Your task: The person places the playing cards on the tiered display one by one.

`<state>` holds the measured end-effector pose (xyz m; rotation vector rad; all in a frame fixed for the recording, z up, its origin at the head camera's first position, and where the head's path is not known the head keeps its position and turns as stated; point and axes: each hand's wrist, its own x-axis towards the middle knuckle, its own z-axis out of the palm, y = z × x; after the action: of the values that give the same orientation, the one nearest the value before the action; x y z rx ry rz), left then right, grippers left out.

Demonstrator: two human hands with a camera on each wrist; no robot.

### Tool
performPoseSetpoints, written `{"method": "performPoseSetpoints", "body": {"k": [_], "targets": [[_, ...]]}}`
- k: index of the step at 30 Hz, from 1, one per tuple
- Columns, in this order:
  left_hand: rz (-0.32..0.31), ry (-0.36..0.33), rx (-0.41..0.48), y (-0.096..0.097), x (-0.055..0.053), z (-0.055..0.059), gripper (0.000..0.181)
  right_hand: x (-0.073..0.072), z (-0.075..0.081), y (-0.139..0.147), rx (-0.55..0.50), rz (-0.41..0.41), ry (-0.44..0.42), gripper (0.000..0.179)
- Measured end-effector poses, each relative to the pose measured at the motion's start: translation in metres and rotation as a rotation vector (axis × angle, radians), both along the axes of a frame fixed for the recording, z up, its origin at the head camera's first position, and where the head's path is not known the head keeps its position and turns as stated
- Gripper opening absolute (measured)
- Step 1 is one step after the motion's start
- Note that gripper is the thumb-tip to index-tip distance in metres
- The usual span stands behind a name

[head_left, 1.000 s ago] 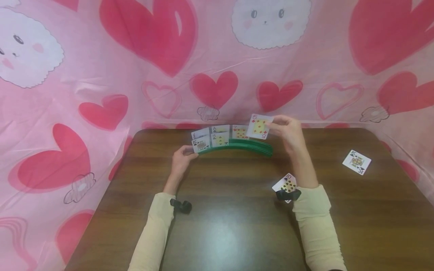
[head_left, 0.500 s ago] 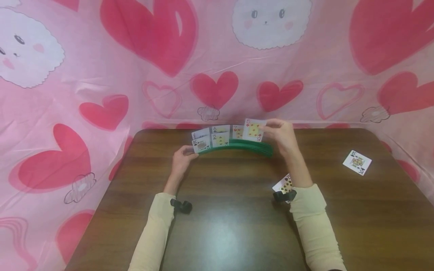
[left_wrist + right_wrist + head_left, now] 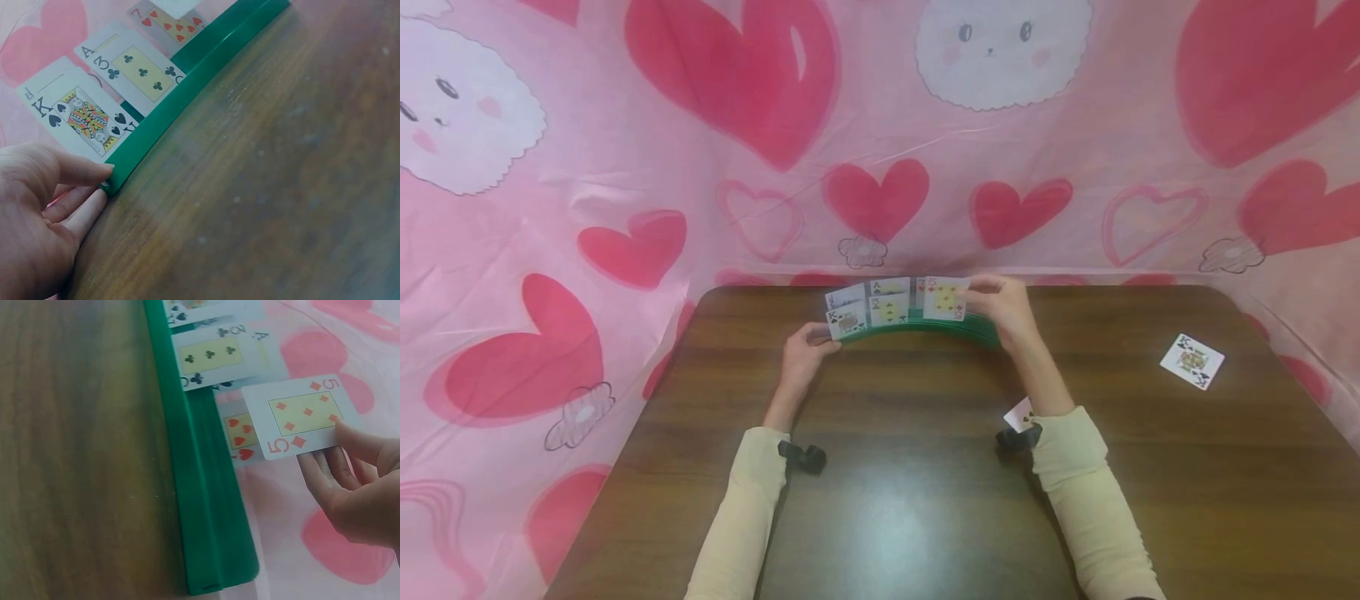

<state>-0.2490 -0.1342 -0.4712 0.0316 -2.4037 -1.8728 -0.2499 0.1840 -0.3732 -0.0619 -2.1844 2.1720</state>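
Observation:
A curved green card holder (image 3: 895, 330) stands near the table's far edge. My left hand (image 3: 803, 354) pinches its left end, thumb in front, beside the king of spades (image 3: 86, 119). The three of clubs (image 3: 139, 67) stands to the right, with an ace mostly covered behind it; another card peeks out behind the king. In the back row is the seven of hearts (image 3: 239, 432), partly hidden. My right hand (image 3: 1004, 310) pinches the five of diamonds (image 3: 303, 414) by its edge, just above the holder and in front of the seven.
A king card (image 3: 1192, 361) lies face up on the right of the wooden table (image 3: 880, 467). Another card (image 3: 1019, 415) lies partly under my right wrist. Behind the table hangs a pink cloth (image 3: 880, 125) with hearts.
My right hand has moved left and down with the five of diamonds, which now covers most of the seven of hearts. The left hand keeps its grip on the holder.

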Motion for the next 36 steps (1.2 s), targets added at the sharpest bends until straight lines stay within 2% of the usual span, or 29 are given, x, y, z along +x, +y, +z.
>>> {"method": "performPoseSetpoints", "body": {"k": [6,7,13,14,15,21,26,36], "targets": [[-0.004,0.024,0.002,0.0,0.0,0.0,0.027,-0.005,-0.009,-0.006,-0.001,-0.01,-0.005,0.029],[-0.011,0.022,0.007,0.001,0.002,0.005,0.027,-0.005,-0.01,-0.006,0.0,-0.009,-0.003,0.029],[-0.006,0.017,0.014,0.001,0.002,0.004,0.028,-0.007,-0.016,-0.009,0.001,0.001,-0.028,0.03],[0.003,0.023,0.015,0.001,-0.001,0.0,0.028,-0.008,-0.018,-0.01,0.004,0.002,-0.033,0.031],[0.004,0.024,0.018,0.001,0.0,0.0,0.028,-0.008,-0.019,-0.01,0.011,0.002,-0.035,0.031],[0.02,0.036,0.067,0.003,0.0,0.0,0.03,-0.009,-0.026,-0.013,0.056,-0.002,-0.028,0.028],[0.009,0.043,0.101,0.003,-0.001,0.001,0.032,-0.01,-0.029,-0.014,0.029,-0.009,-0.017,0.026],[-0.021,0.028,0.075,0.001,0.0,-0.002,0.031,-0.014,-0.036,-0.014,0.025,-0.024,-0.013,0.029]]}}
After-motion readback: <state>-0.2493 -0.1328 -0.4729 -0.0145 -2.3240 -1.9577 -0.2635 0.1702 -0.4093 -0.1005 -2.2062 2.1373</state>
